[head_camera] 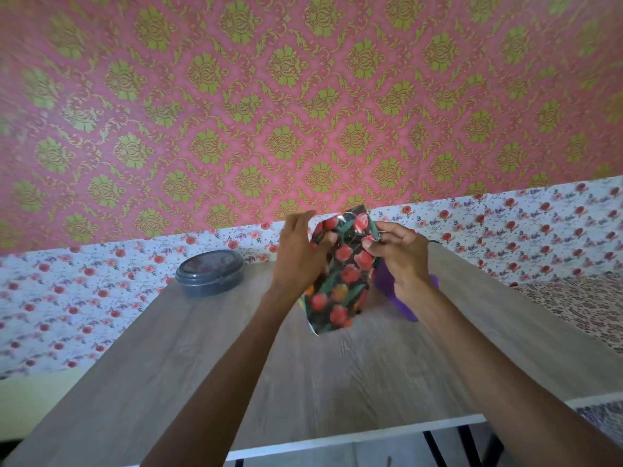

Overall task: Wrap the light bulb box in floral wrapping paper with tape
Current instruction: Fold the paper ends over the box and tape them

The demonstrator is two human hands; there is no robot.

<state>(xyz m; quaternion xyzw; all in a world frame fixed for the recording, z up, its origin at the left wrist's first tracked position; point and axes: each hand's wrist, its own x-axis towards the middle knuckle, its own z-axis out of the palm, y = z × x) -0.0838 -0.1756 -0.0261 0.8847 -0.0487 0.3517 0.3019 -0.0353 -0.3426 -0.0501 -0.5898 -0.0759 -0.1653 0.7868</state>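
Observation:
The box wrapped in dark floral paper with red flowers is held upright above the far part of the wooden table. My left hand holds its left side near the top, thumb on the paper. My right hand pinches the folded paper at the top right end. The paper's lower end hangs open just above the table. The box itself is hidden inside the paper. I cannot make out any tape.
A round dark grey lidded container sits at the table's far left corner. A purple object lies behind my right wrist. The table stands against a floral-papered wall, and a leopard-print surface is to the right.

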